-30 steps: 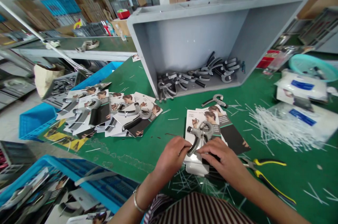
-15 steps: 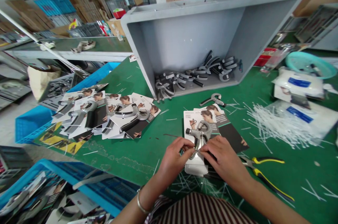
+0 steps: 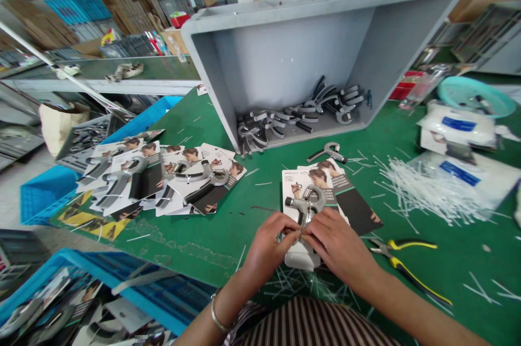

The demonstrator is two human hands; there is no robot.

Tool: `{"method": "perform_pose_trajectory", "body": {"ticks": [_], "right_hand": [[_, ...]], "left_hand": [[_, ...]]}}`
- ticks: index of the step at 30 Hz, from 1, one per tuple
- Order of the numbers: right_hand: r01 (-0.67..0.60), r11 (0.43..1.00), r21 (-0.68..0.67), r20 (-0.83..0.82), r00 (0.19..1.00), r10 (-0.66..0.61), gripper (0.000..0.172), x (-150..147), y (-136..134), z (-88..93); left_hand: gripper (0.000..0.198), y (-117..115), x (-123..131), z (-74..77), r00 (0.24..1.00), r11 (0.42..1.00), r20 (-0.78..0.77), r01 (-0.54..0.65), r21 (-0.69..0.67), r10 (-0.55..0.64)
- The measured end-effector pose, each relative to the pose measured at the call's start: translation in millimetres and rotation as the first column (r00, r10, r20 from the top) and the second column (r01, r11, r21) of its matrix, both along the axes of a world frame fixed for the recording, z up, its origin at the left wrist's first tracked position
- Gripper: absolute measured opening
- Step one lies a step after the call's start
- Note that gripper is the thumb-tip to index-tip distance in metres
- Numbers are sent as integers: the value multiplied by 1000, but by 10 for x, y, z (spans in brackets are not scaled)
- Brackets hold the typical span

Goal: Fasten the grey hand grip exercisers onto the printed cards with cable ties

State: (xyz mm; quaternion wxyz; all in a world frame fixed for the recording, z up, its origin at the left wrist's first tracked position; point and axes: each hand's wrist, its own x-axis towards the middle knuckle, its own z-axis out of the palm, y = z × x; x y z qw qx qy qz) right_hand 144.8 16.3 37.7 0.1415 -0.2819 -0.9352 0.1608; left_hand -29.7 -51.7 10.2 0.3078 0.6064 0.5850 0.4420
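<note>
In front of me a grey hand grip strengthener (image 3: 311,199) with a metal spring lies on a printed backing card (image 3: 290,178). My left hand (image 3: 273,240) pinches over its handles from the left. My right hand (image 3: 334,237) is closed too, and its fingertips meet the left ones there. Between them is a thin white cable tie, almost wholly hidden by the fingers. More backing cards (image 3: 358,207) lie underneath, to the right. Beyond them rests another loose hand grip strengthener (image 3: 328,153).
A tipped grey crate (image 3: 280,58) holds several grip strengtheners. Carded ones (image 3: 134,172) are piled at left; a blue crate (image 3: 134,286) holds more below. To the right are white cable ties (image 3: 427,188), yellow-black pliers (image 3: 407,264) and a turquoise basin (image 3: 476,93).
My right hand has moved slightly left, its fingertips coming against those of my left hand. The view has shifted a little; the grip strengthener and cards stay in place.
</note>
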Motion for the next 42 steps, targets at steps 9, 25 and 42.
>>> {"method": "perform_pose_trajectory", "body": {"ticks": [9, 25, 42], "right_hand": [[-5, 1000, 6, 22, 1000, 5, 18, 44, 3, 22], [22, 994, -103, -109, 993, -33, 6, 34, 4, -32], [12, 980, -201, -242, 968, -61, 9, 52, 10, -93]], "left_hand": [[4, -9, -35, -10, 984, 995, 163, -64, -74, 75], [2, 6, -55, -58, 969, 993, 242, -22, -112, 48], [3, 18, -55, -1, 979, 996, 203, 29, -87, -11]]}}
